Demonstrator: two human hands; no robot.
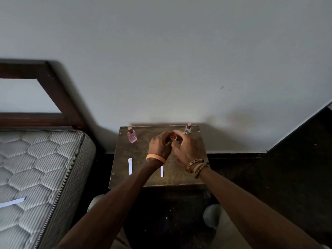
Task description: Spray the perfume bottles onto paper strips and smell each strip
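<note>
Your two hands meet over the middle of the small wooden table (140, 153), which stands against the wall. Your left hand (159, 144) has its fingers curled round a small round reddish cap (173, 137); whatever lies under the cap is hidden by the hands. Your right hand (186, 150) bends its blurred fingers over the same spot, and you cannot tell whether it grips anything. A pink bottle (132, 135) stands upright at the far left corner of the table, and a clear bottle (188, 127) stands at the far right corner, just behind your right fingers. One paper strip (130, 166) lies flat near the left edge; a second strip (162, 171) lies near the middle, partly under your left wrist. A third strip (12, 202) rests on the mattress (36, 159) to your left
</note>
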